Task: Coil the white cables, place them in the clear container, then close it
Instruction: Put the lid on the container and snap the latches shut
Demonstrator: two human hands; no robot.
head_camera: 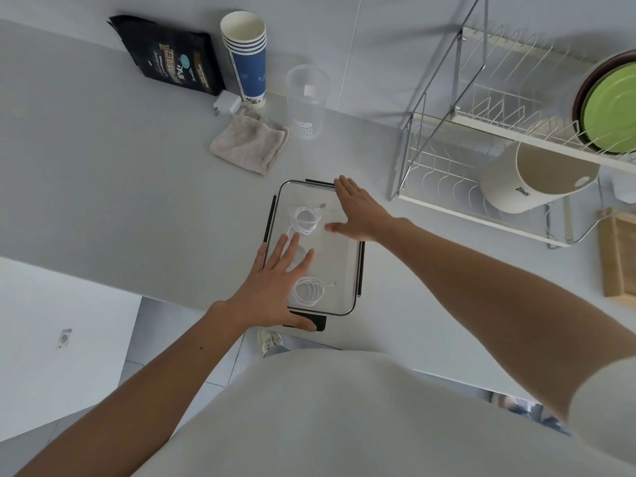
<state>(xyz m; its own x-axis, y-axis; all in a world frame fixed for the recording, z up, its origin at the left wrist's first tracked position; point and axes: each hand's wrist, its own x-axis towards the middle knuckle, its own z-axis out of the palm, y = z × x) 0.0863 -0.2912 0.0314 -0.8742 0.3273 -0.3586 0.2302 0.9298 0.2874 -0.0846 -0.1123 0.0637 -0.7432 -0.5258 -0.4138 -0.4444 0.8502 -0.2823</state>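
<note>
The clear container (344, 270) lies on the grey counter in front of me, its transparent lid on top and black latches along the edges. Through the lid I see two coiled white cables, one at the far end (304, 220) and one at the near end (309, 291). My left hand (272, 287) lies flat on the near left part of the lid with fingers spread, its thumb over the near black latch (320, 323). My right hand (359, 211) rests flat on the far right part of the lid, fingers straight.
Behind the container lie a folded beige cloth (249, 144), a clear measuring cup (306, 101), stacked paper cups (246, 56), a white charger plug (225, 103) and a black bag (172, 55). A dish rack (481, 187) with a white pot and green plate stands right; a wooden board (619, 253) lies beyond.
</note>
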